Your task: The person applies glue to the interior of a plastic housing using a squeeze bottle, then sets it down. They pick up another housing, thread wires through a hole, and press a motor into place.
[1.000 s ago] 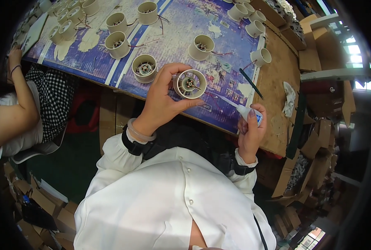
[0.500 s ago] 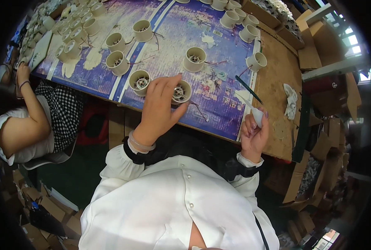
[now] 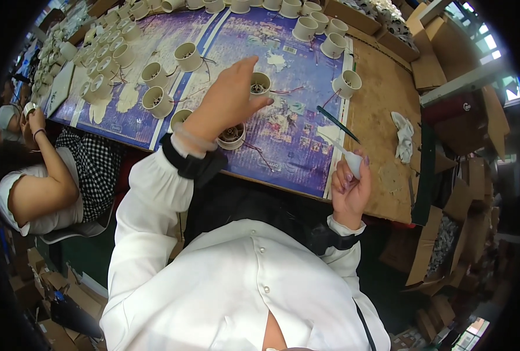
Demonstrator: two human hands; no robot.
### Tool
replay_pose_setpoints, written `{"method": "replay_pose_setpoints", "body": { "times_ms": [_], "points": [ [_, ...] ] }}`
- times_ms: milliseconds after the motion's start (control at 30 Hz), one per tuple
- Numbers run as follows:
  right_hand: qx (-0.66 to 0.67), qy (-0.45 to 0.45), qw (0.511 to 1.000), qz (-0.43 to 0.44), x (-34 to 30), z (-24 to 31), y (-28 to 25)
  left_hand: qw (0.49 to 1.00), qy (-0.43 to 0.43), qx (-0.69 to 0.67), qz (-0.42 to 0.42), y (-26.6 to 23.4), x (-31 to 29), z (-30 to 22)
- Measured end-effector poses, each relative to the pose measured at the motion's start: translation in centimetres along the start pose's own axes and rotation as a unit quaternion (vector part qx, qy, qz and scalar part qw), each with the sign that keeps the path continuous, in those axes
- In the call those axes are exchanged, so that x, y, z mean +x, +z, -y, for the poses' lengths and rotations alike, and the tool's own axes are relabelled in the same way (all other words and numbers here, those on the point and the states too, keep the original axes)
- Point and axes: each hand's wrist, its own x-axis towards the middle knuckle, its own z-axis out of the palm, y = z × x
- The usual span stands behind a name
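My left hand is stretched out over the table with thumb and fingers apart, beside a cream cup-shaped housing with metal parts and thin wires. Whether it touches that housing I cannot tell. Under my left wrist stand another such housing with trailing wires and a partly hidden one. My right hand is closed around a small white squeeze bottle with a long thin nozzle, pointing up and left over the table's right part.
More cream housings stand at left and along the far edge. A dark green stick-like tool and a crumpled white cloth lie at right. Open cardboard boxes stand right of the table. At left sits another person, holding something small.
My left hand has left the near housing and moved away from me to the one behind it. My right hand still holds the bottle at nearly the same place.
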Motion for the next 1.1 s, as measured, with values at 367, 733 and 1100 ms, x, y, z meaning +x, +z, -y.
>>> {"method": "replay_pose_setpoints", "body": {
  "times_ms": [367, 733, 1100],
  "points": [
    [-0.019, 0.005, 1.0, 0.007, 0.0, -0.2, 0.7, 0.976, -0.059, -0.202, 0.064, -3.8, -1.3, -4.0],
    [-0.165, -0.078, 0.983, 0.016, -1.3, -0.9, 3.8, 0.914, -0.126, -0.386, 0.0, -4.5, -5.9, -5.3],
    [-0.214, -0.084, 0.973, 0.007, -1.6, -1.4, 3.9, 0.924, -0.132, -0.358, -0.022, -4.5, -6.5, -5.3]
  ]
}}
